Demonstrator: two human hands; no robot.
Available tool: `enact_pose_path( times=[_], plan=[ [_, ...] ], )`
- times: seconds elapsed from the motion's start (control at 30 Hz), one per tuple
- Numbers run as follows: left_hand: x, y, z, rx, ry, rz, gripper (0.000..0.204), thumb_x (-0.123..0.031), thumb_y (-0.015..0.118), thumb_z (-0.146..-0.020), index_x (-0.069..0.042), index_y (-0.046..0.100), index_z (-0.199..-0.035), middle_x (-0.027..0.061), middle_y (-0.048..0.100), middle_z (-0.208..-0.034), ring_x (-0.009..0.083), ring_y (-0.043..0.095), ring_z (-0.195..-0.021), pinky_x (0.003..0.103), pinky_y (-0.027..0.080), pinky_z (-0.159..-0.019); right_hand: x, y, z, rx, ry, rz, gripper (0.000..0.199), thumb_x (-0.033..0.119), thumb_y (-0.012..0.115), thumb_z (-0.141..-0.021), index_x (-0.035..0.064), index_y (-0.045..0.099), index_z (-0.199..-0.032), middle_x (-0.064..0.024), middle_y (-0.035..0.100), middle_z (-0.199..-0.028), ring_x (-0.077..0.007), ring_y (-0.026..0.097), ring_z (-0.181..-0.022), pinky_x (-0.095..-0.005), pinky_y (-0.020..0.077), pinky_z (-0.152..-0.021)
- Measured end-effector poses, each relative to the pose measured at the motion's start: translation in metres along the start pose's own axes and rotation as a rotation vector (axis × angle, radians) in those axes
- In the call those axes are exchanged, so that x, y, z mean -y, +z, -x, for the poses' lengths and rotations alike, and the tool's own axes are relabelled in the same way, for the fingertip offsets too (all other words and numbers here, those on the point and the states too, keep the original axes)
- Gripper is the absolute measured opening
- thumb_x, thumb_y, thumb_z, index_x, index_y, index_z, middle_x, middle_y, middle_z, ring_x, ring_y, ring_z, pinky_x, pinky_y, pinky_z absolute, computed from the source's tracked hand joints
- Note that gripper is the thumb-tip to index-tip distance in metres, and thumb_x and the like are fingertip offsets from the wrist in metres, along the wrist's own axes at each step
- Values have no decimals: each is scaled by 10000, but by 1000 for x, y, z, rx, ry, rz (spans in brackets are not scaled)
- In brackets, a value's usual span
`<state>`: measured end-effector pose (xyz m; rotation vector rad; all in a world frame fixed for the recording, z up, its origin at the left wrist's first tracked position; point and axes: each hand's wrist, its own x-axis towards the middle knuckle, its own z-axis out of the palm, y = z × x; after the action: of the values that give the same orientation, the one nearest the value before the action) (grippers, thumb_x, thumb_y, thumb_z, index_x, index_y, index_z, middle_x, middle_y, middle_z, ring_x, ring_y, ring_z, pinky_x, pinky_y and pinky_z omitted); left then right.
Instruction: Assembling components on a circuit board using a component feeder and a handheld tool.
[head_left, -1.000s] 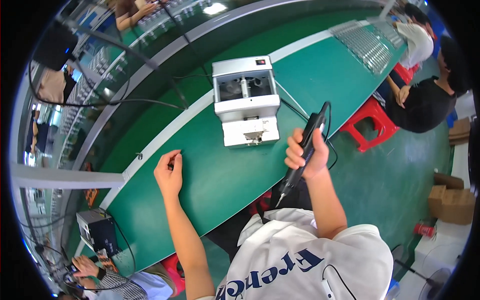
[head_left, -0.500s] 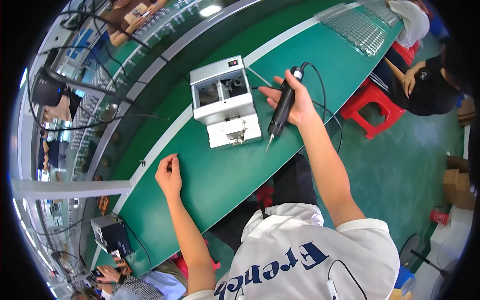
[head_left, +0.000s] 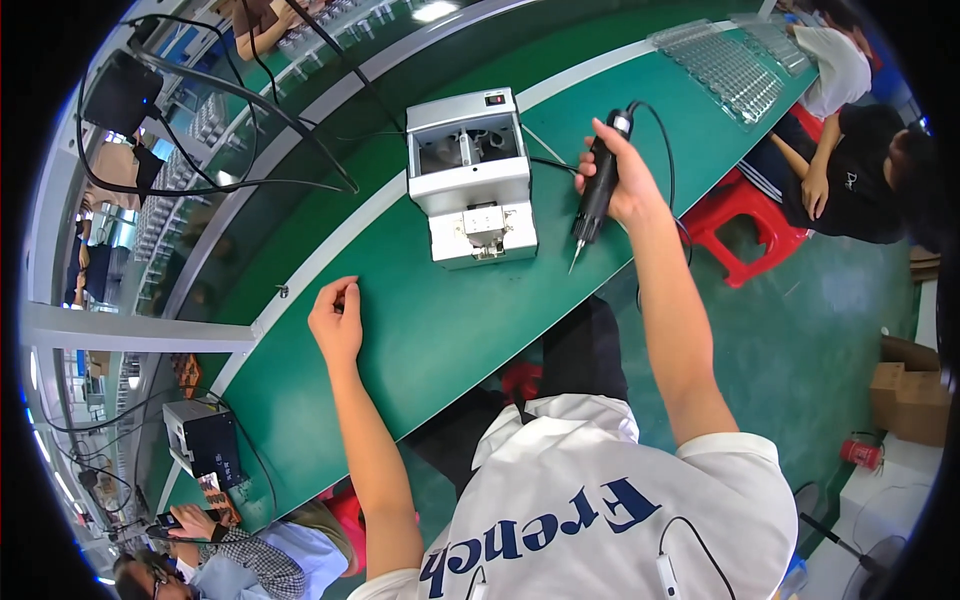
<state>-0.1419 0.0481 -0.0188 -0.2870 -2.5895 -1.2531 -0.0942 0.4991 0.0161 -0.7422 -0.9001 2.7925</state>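
Observation:
My right hand (head_left: 630,188) is wrapped round a black electric screwdriver (head_left: 597,195), whose thin bit points down toward the green bench. A cable runs from the tool's top end. Left of the screwdriver stands a silver-white screw feeder machine (head_left: 470,180), with an open-topped bay, a red switch and a small metal outlet at the front. My left hand (head_left: 338,318) rests on the bench, left of the machine and nearer to me. Its fingers are curled in; whether something small is between them is hidden.
The green bench (head_left: 430,340) slants from lower left to upper right. Clear plastic trays (head_left: 725,75) lie at its far right end. A black power box (head_left: 203,440) stands at the left. Beside the bench are a red stool (head_left: 745,225) and seated people. Cables hang at upper left.
The fingers of my right hand have gone from spread out to closed round the screwdriver. My left hand stays curled on the bench. The whole view has shifted a little.

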Motion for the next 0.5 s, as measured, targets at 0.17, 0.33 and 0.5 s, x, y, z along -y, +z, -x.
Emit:
enact_pose_path(
  times=[0.17,0.33,0.5],
  plan=[
    [-2,-5,0,-3,8,25,130,-137,684,-931,-39,742,-994,5,658,-812,80,541,-690,238,457,-642,26,23,-21,-59,13,289,310,209,700,-891,54,475,-1038,-93,536,-860,-213,576,-700,-383,570,-657],
    [-2,-10,0,12,-25,30,174,-180,682,-953,-41,745,-1036,-8,671,-834,66,563,-739,226,454,-673,28,36,-56,-76,-46,831,418,144,719,-871,-3,496,-1193,-132,552,-945,-261,617,-797,-429,609,-677],
    [2,-9,-1,16,-16,71,165,-173,677,-958,-47,747,-1037,-19,659,-820,57,551,-726,219,450,-663,39,34,-104,-203,-396,1793,527,285,778,-829,-43,605,-1204,-199,703,-1029,-361,702,-895,-453,577,-804]
  ],
)
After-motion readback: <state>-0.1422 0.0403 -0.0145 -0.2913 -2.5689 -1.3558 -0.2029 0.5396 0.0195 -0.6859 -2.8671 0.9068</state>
